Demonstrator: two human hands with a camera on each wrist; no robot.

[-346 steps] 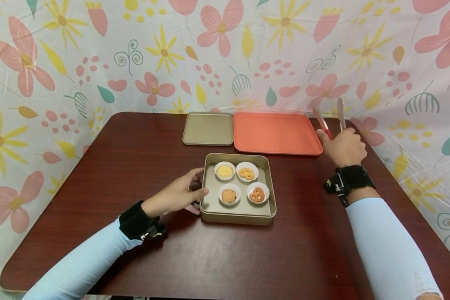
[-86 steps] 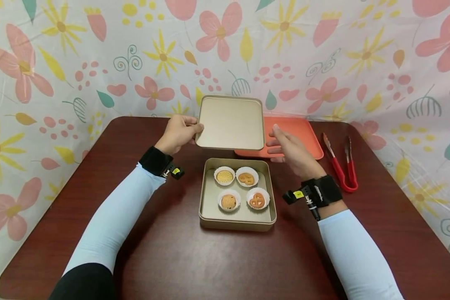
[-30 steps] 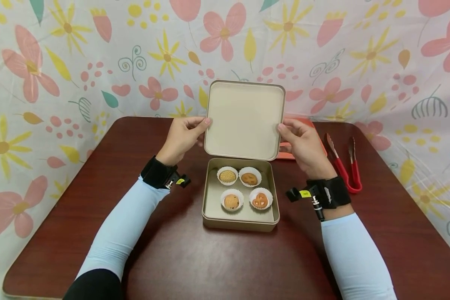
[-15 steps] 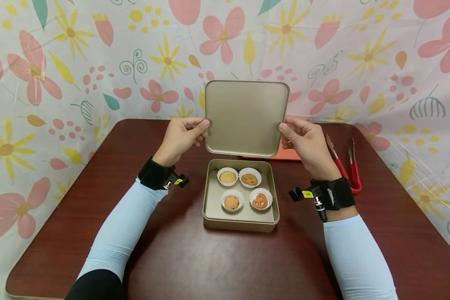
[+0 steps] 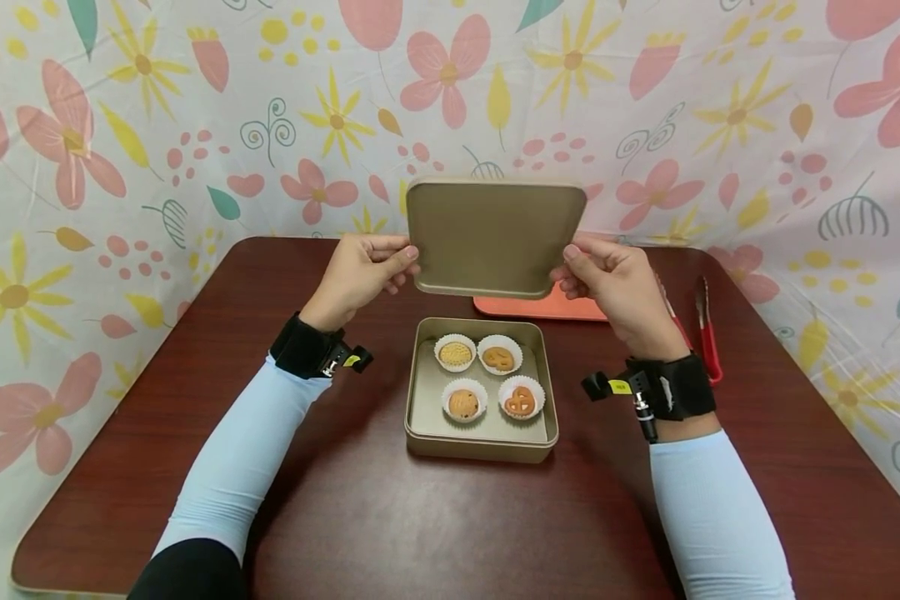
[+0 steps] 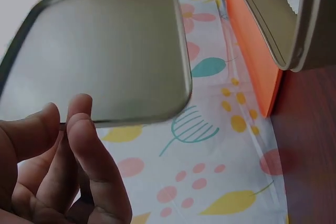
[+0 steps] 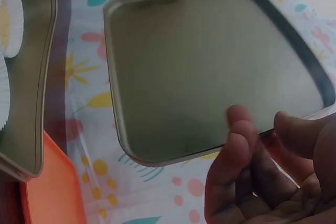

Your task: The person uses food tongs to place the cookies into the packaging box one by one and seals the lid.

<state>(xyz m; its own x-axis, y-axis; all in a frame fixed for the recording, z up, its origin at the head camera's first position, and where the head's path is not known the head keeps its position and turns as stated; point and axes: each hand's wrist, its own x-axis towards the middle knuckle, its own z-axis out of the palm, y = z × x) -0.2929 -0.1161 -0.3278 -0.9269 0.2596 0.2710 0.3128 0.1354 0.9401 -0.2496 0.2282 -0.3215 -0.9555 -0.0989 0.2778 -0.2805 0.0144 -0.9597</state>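
Observation:
A gold tin lid (image 5: pixel 495 237) hangs tilted in the air, above and behind the open tin. Its left edge is pinched between the thumb and fingers of my left hand (image 5: pixel 360 275). My right hand (image 5: pixel 618 283) pinches the opposite edge the same way. Both wrist views show the lid's rimmed face, the left wrist one with the lid (image 6: pixel 110 51) gripped at its near edge. Below stands the square gold tin (image 5: pixel 480 450), holding several white paper cups with cookies. Among them are a pretzel-shaped cookie (image 5: pixel 520 402) and a round chip cookie (image 5: pixel 462 404).
An orange tray (image 5: pixel 547 307) lies behind the tin, partly hidden by the lid and right hand. Red-handled tongs (image 5: pixel 708 342) rest on the right of the dark wooden table (image 5: pixel 465 533), partly behind the right hand. A flowered cloth (image 5: pixel 270 75) hangs along the back.
The lid was lifted from the back of the table by the left hand, and the right hand joined. Over the last second it has tipped to a flatter angle. The tongs were put down earlier.

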